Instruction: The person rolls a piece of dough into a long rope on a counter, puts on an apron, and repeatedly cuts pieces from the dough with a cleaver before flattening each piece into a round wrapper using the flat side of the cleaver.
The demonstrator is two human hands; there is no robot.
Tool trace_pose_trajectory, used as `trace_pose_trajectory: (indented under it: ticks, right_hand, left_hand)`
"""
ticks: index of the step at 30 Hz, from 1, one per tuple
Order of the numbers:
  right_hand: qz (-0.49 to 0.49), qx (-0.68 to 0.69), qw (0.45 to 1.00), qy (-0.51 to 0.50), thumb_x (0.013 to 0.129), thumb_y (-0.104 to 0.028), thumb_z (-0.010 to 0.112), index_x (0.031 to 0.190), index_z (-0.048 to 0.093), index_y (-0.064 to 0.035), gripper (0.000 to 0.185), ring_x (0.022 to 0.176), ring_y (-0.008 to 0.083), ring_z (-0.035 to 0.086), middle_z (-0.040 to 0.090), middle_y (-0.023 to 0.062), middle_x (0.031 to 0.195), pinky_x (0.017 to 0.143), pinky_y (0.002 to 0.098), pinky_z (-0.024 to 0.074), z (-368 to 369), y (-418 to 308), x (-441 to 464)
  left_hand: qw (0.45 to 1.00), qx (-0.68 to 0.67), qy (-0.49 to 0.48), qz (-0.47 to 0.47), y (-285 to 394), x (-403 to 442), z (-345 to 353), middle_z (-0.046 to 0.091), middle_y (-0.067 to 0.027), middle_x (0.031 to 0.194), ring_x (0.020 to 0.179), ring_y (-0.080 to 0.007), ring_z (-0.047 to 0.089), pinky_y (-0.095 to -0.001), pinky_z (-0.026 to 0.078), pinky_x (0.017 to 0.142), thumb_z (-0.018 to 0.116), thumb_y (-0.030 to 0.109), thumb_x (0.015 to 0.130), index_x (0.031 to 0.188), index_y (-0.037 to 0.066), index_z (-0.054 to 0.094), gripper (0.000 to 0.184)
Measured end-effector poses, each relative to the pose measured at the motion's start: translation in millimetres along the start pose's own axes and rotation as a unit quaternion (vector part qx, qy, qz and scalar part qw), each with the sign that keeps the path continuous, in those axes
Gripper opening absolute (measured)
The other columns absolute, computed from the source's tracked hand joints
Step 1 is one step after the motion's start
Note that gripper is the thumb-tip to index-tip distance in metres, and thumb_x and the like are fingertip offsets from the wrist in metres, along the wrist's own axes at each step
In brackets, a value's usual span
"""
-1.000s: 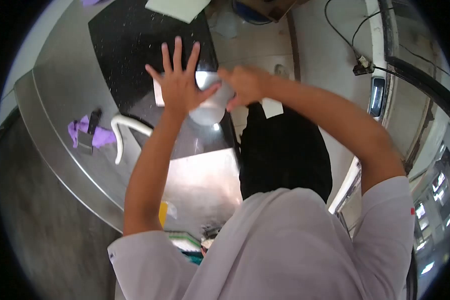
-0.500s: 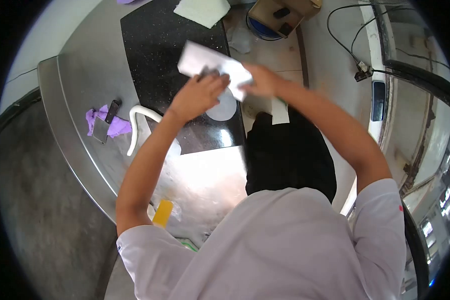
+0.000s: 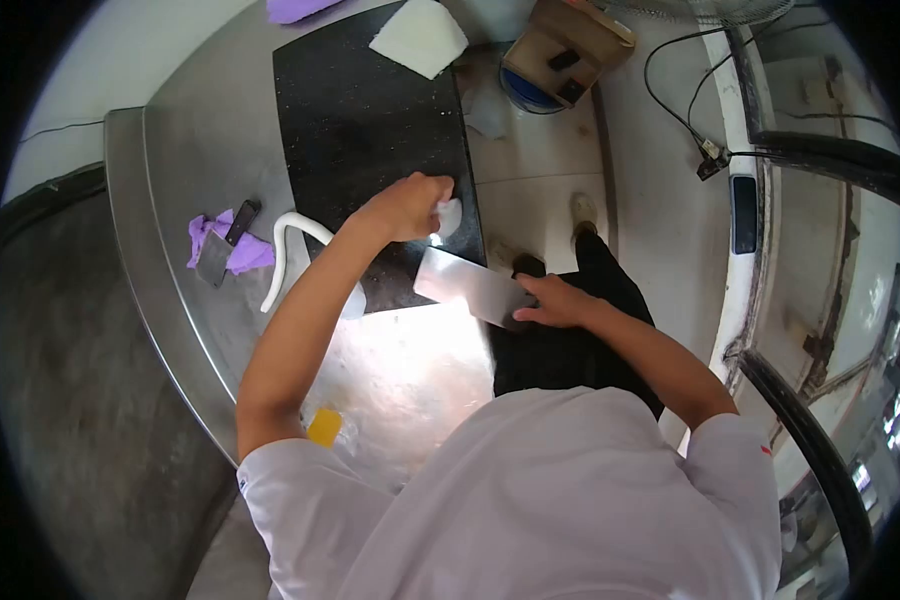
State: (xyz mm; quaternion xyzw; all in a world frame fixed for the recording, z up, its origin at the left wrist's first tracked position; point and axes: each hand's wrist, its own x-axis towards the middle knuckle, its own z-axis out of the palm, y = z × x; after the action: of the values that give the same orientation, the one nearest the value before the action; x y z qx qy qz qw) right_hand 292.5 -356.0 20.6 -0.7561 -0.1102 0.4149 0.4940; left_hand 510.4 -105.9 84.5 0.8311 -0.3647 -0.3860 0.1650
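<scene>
My left hand [image 3: 410, 207] is closed over the black board [image 3: 370, 110], its fingers on a thin, pale disc [image 3: 451, 219] like a dough wrapper. My right hand [image 3: 558, 302] grips one end of a wide rectangular metal blade [image 3: 467, 284]. The blade spans the board's near right corner and the steel table, its far end pointing left; whether it touches the board I cannot tell. Beside my left forearm lies a curved white rope [image 3: 279, 262] that looks like dough. A white piece [image 3: 354, 303] sits at the board's near edge, partly behind the forearm.
On the steel table [image 3: 200, 150] at left, a small cleaver [image 3: 213, 262] lies on a purple cloth [image 3: 248, 256]. A folded white cloth [image 3: 420, 38] covers the board's far end. A yellow piece [image 3: 324, 427] is near my left elbow. A cardboard box [image 3: 540, 45] and phone [image 3: 743, 215] are right.
My right hand has drawn the blade back toward my body and away from my left hand. The pale disc, flat on the board before, is now at my left fingers.
</scene>
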Motion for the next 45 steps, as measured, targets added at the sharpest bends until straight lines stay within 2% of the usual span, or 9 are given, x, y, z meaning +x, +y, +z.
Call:
trace_pose_trajectory:
  ticks: [3,5,6,10,18,28,30,36,45]
  right_hand:
    - [-0.016,-0.063,0.998,0.004,0.088,-0.033,0.075,0.121,0.056,-0.0042,0.048,0.101,0.0464,0.065,0.068,0.0282,0.102,0.087,0.0507,0.0522,-20.8,3.1,-18.7]
    - [0.000,-0.095,0.995,-0.017,0.088,-0.034,0.075,0.118,0.057,-0.0048,0.046,0.100,0.0468,0.065,0.068,0.0271,0.101,0.088,0.0496,0.0518,-34.5,5.2,-24.4]
    - [0.010,-0.105,0.994,-0.005,0.088,-0.035,0.076,0.115,0.056,-0.0025,0.047,0.098,0.0461,0.065,0.068,0.0266,0.100,0.085,0.0491,0.0517,-38.6,3.2,-29.2]
    - [0.006,-0.123,0.991,0.048,0.087,-0.036,0.077,0.108,0.057,0.0006,0.047,0.093,0.0445,0.066,0.069,0.0247,0.093,0.081,0.0469,0.0517,-43.1,-7.3,-37.1]
    - [0.001,-0.074,0.994,0.080,0.086,-0.033,0.079,0.114,0.061,0.0007,0.047,0.092,0.0406,0.069,0.071,0.0247,0.097,0.082,0.0442,0.0526,-15.7,-2.5,-31.6]
    - [0.022,-0.084,0.991,0.102,0.086,-0.035,0.078,0.111,0.060,0.0018,0.048,0.096,0.0453,0.067,0.069,0.0276,0.097,0.083,0.0462,0.0523,-8.1,-7.5,-48.5]
    - [0.025,-0.085,0.990,0.108,0.086,-0.036,0.078,0.111,0.060,0.0023,0.048,0.096,0.0458,0.067,0.069,0.0280,0.098,0.083,0.0467,0.0521,-6.6,-6.2,-51.1]
    - [0.003,-0.071,0.990,0.124,0.086,-0.036,0.078,0.109,0.059,0.0031,0.049,0.096,0.0469,0.066,0.068,0.0293,0.097,0.082,0.0476,0.0521,-1.0,4.3,-56.7]
    - [0.003,-0.075,0.988,0.133,0.085,-0.038,0.079,0.101,0.056,0.0025,0.049,0.091,0.0485,0.065,0.067,0.0294,0.090,0.077,0.0481,0.0511,0.3,6.6,-60.6]
  left_hand:
    - [0.993,-0.075,0.088,-0.021,-25.9,-0.1,7.2,0.065,-0.0167,0.081,0.080,-0.0357,0.068,-0.0416,0.052,0.074,0.077,0.005,0.075,0.103,0.003,0.053,0.037]
    - [0.966,-0.130,0.167,-0.146,-42.2,-4.6,2.9,0.069,-0.0169,0.086,0.086,-0.0376,0.069,-0.0433,0.054,0.082,0.077,0.005,0.076,0.115,0.002,0.053,0.046]
    - [0.952,-0.152,0.209,-0.167,-55.7,-7.3,5.6,0.069,-0.0131,0.085,0.078,-0.0273,0.069,-0.0387,0.055,0.074,0.081,0.007,0.076,0.113,0.001,0.056,0.045]
    - [0.879,-0.375,0.211,-0.207,-88.1,-21.5,16.9,0.069,-0.0076,0.081,0.071,-0.0131,0.067,-0.0289,0.054,0.063,0.082,0.011,0.076,0.106,-0.001,0.064,0.037]
    - [0.931,-0.151,0.251,-0.218,-53.5,-5.0,21.1,0.073,-0.0192,0.093,0.091,-0.0330,0.072,-0.0406,0.056,0.084,0.079,0.023,0.079,0.090,0.000,0.072,0.027]
    - [0.929,-0.190,0.291,-0.128,-59.5,5.2,15.2,0.070,-0.0151,0.086,0.083,-0.0300,0.069,-0.0399,0.054,0.078,0.077,0.016,0.082,0.086,0.002,0.070,0.016]
    - [0.944,-0.076,0.319,-0.034,-56.1,3.4,19.2,0.069,-0.0128,0.082,0.078,-0.0274,0.069,-0.0379,0.054,0.075,0.077,0.015,0.083,0.084,0.001,0.070,0.016]
    - [0.933,-0.199,0.274,-0.121,-68.1,14.9,9.1,0.071,-0.0135,0.082,0.078,-0.0226,0.069,-0.0350,0.054,0.074,0.078,0.011,0.083,0.088,0.001,0.072,0.013]
    - [0.960,-0.092,0.222,-0.141,-70.2,13.4,5.3,0.073,-0.0162,0.088,0.086,-0.0279,0.072,-0.0380,0.055,0.080,0.074,0.014,0.085,0.089,0.001,0.073,0.014]
